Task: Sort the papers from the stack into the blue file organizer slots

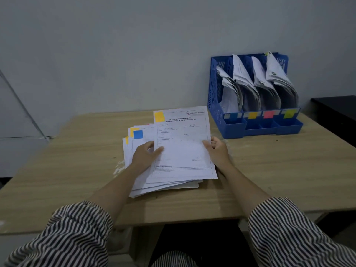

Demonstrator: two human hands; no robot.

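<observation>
A loose stack of white printed papers [163, 182] lies fanned at the centre of the frame, its sheets marked with yellow and blue sticky squares near their upper left corners; the top sheet [183, 145], a printed form with a yellow square, sits raised and shifted right of the pile. The blue file organizer [215, 97] stands upright at the upper right, its four slots holding curled, leaning papers, with blue, yellow, pink and green labels along the front
</observation>
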